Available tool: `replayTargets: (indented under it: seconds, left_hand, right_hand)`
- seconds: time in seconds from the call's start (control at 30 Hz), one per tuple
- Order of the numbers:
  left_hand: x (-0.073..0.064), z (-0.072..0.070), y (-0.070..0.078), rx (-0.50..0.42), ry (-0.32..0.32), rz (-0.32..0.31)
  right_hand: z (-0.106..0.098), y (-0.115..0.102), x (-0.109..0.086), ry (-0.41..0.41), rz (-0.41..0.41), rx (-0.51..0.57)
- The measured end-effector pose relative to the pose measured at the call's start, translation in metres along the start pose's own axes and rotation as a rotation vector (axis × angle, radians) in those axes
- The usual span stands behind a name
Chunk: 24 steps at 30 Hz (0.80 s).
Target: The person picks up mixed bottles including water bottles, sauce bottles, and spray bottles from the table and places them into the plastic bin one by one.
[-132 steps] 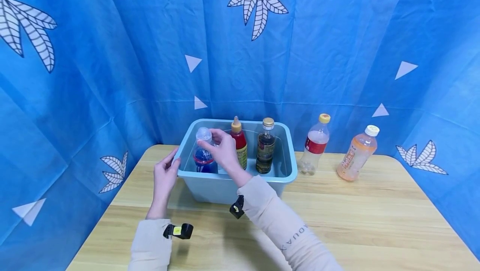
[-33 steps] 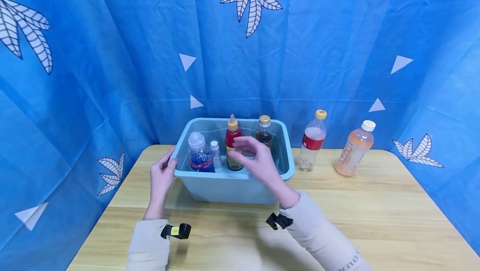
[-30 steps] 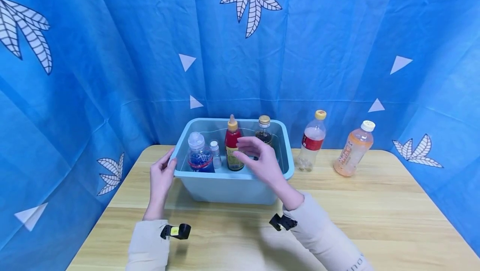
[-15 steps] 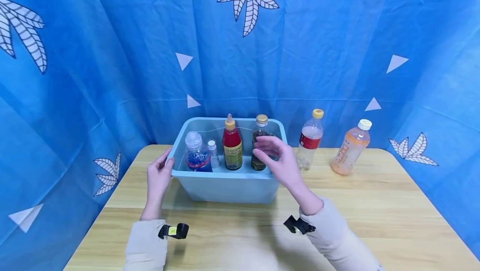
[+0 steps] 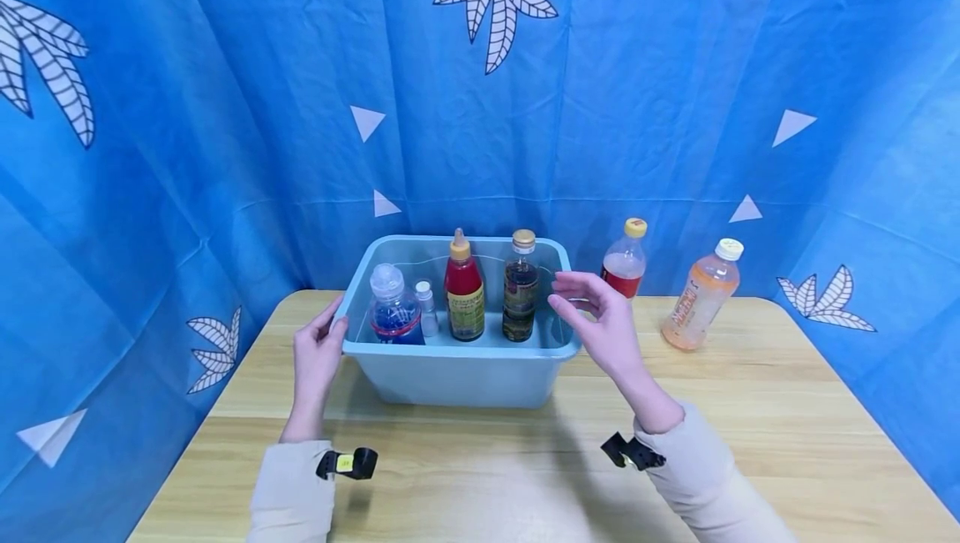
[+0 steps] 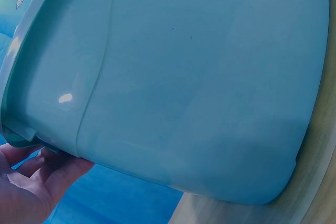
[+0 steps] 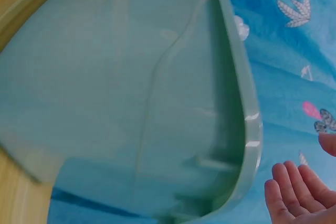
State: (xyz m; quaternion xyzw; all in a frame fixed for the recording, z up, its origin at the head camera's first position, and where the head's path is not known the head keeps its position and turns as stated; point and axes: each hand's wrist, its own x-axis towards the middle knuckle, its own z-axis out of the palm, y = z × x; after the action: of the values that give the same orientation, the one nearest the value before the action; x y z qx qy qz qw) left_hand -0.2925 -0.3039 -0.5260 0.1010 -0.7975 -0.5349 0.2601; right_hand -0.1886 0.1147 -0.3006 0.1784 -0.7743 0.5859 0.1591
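A light-blue plastic bin [image 5: 457,380] stands on the table and holds several upright bottles. Inside, from the left, are a clear bottle with a blue label [image 5: 396,318], a small white-capped bottle [image 5: 427,314], a red sauce squeeze bottle [image 5: 465,297] and a dark glass bottle with a gold cap [image 5: 520,301]. My left hand [image 5: 317,359] grips the bin's left rim; its fingers [image 6: 68,174] show just under that rim. Holding nothing, my right hand [image 5: 602,322] hovers by the bin's right end with fingers loosely bent. In the right wrist view its fingers are apart from the rim.
Right of the bin stands a yellow-capped bottle with a red label [image 5: 624,268], partly hidden behind my right hand. Farther right is an orange-tinted bottle with a white cap [image 5: 701,297]. A blue curtain [image 5: 637,93] hangs behind the wooden table [image 5: 465,476].
My right hand has let go of the blue-labelled bottle and moved right across the bin to its right end. The left hand has stayed on the rim. The view has shifted slightly.
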Motion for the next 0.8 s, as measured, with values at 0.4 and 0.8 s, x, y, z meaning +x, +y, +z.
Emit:
replayTargets:
  seconds: [0.4, 0.8]
  left_hand:
    - [-0.006, -0.001, 0.009, -0.015, 0.002, 0.001]
    - [-0.004, -0.001, 0.007, -0.018, 0.008, 0.016]
  right_hand:
    - [-0.022, 0.03, 0.0, 0.094, -0.001, -0.047]
    - [-0.045, 0.082, 0.019, 0.245, -0.025, -0.103]
